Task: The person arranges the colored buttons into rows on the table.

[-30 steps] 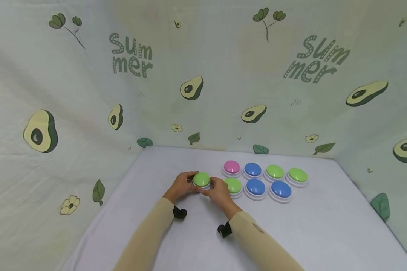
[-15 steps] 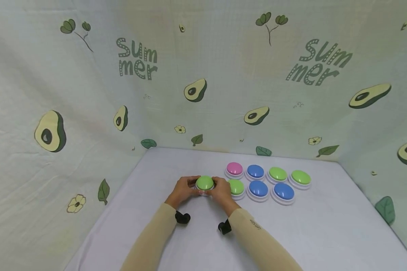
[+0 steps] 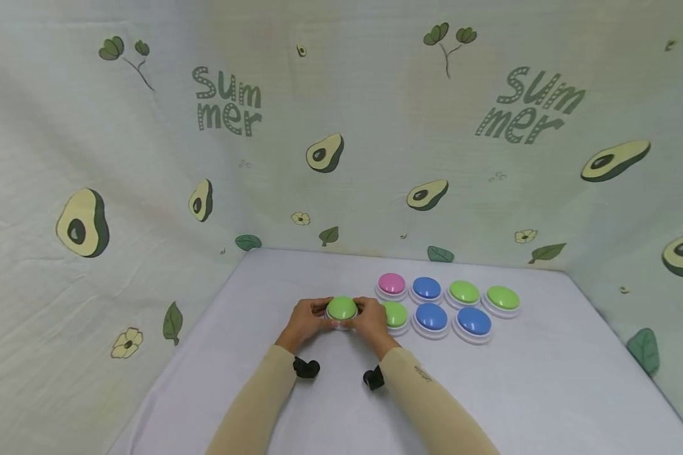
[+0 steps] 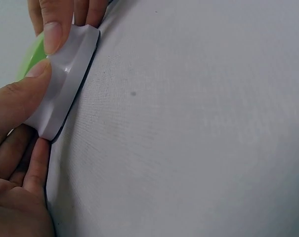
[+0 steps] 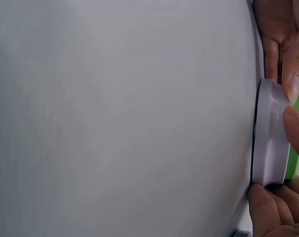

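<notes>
A round push button with a green dome and white base sits on the white table in the head view, left of the other buttons. My left hand holds its left side and my right hand its right side. In the left wrist view both thumbs press the near side of the white base, tips close together. From the right wrist view, the base lies flat against the tabletop, with fingers around both ends. Just right of my right hand is another green button, partly hidden by it.
A pink button, a blue button and two green ones form a back row. Two blue buttons stand in front of them. Behind the white table hangs a cloth printed with avocados.
Both hands have brought the green button slightly down and nearer, and it now sits level on the table. The other buttons stay put; the head view has shifted a little.
</notes>
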Tool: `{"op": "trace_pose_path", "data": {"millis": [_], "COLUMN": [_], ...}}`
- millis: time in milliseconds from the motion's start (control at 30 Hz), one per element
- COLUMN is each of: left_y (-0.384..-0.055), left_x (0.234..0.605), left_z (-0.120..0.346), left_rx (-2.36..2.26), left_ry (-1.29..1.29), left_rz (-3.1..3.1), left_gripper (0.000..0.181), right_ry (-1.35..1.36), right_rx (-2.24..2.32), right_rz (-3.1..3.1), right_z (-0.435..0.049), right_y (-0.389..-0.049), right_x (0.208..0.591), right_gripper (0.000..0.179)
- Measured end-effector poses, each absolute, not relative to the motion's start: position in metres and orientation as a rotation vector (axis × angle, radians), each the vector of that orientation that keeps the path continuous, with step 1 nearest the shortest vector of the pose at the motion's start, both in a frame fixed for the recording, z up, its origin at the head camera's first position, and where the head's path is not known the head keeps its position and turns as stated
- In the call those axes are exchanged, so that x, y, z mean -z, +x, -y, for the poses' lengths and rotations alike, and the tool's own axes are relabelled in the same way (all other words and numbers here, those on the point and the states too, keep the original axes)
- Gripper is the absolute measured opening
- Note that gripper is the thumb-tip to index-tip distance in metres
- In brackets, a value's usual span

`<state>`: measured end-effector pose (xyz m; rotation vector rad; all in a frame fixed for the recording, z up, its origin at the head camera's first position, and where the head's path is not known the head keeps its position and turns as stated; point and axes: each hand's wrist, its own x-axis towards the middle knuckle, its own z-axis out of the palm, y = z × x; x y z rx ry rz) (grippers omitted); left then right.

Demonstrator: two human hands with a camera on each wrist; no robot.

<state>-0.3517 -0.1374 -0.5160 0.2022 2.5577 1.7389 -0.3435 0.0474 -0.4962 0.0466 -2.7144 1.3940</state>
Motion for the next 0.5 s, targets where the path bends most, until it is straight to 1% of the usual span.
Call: {"op": "trace_pose_path", "data": {"millis": [500], "left_y": [-0.3535], "left_x": [0.5185], "left_z": [0.136], "left_rx": [-1.812], "left_ry": [0.158], "left_rz": [-2.533], "left_gripper": [0.063], "right_ry": [0.035], "right_rx": [-1.41], "right_rz": [2.7], "right_z": [-0.049], "right_y": [-0.3459], "right_x": [0.5], "right_gripper": [0.067]}}
